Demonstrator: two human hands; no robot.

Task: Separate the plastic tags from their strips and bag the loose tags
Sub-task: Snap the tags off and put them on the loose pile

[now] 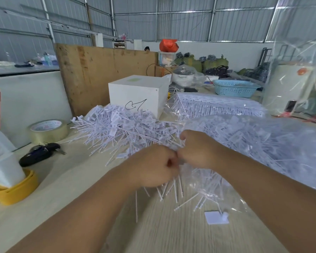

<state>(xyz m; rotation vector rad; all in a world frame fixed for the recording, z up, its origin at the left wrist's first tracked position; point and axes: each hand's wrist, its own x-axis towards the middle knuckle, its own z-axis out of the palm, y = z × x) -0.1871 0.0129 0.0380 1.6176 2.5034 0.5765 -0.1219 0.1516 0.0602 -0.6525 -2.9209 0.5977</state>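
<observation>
A bunch of thin white plastic tags (173,187) is gripped by both curled hands, left hand (153,166) and right hand (197,149), at tabletop centre. The strip should be twisted off close to the grip, the clear plastic bag (263,143) kept open at three o'clock.

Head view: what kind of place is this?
Likely a small warehouse or packing workshop: corrugated metal walls, stuffed green sacks at the back, and a worktable heaped with loose plastic tags.

Loose white tags (128,128) heaped just before white box (138,94); unseparated strips (217,105) right of box; bagged tags (263,139) nearer.
</observation>
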